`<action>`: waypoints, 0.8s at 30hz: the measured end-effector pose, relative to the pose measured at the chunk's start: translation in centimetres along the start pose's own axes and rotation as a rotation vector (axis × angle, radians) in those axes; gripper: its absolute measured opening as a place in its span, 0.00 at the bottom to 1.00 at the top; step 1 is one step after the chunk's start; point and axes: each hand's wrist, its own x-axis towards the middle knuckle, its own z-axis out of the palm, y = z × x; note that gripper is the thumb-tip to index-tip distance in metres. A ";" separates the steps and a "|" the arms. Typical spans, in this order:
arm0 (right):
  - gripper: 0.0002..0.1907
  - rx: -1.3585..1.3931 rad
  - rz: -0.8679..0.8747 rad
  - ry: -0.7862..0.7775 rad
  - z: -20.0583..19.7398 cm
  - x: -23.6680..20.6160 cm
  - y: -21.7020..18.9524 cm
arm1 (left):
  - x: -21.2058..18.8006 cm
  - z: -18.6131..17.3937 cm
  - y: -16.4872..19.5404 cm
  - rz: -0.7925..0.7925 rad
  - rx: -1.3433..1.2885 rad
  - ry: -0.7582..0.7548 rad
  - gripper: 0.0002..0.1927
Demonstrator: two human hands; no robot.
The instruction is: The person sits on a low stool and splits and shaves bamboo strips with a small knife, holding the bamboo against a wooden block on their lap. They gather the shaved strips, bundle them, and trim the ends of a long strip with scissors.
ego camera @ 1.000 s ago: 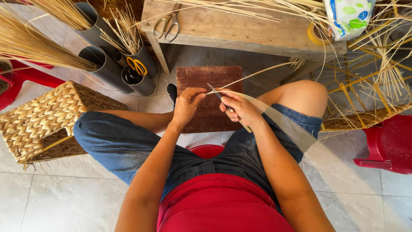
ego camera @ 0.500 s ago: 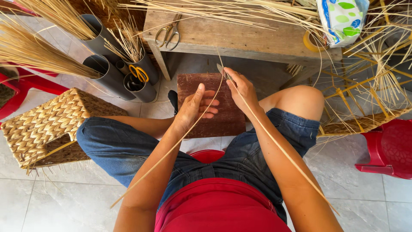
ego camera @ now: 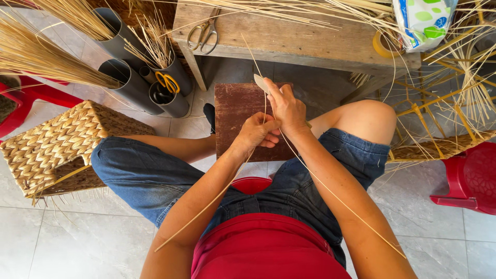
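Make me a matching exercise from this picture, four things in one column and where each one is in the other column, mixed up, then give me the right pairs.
Things:
1. scissors
2. knife
3. woven basket
4. roll of tape

Places:
A. on the floor tiles beside the person's left knee
B. at the right end of the wooden bench, next to a plastic bag
C. in the right hand, over the brown board
D. lying on the bench's left part

Pairs: 1-D, 2-C, 3-A, 4-B
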 end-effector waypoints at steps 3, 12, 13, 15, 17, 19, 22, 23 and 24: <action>0.26 0.119 0.020 0.049 -0.9 -0.1 0.1 | 0.2 -1.0 -0.4 0.038 -0.110 -0.025 0.15; 0.25 0.184 0.003 0.084 -2.4 1.8 -1.0 | -3.1 1.5 2.3 -0.001 0.102 0.001 0.23; 0.25 0.159 -0.009 0.070 -2.5 1.7 -1.2 | -3.2 1.8 2.4 0.012 0.144 0.000 0.23; 0.25 0.116 -0.025 0.044 -2.7 1.7 -1.4 | -3.1 2.2 2.3 0.022 0.088 -0.025 0.22; 0.25 0.080 -0.031 0.013 -2.9 1.5 -1.5 | -3.0 2.1 1.8 0.025 -0.020 -0.060 0.19; 0.26 0.124 -0.054 0.058 -3.1 1.5 -1.4 | -2.7 1.7 1.6 0.032 -0.175 -0.109 0.16; 0.28 0.311 -0.143 0.146 -3.3 1.8 -1.1 | -2.5 0.8 1.7 0.103 -0.245 -0.100 0.11; 0.28 0.393 -0.185 0.181 -3.5 2.0 -1.0 | -2.6 0.4 1.9 0.116 -0.243 -0.116 0.11; 0.28 0.499 -0.023 0.068 -3.7 2.2 -0.9 | -2.8 -0.1 2.2 0.128 -0.239 -0.133 0.11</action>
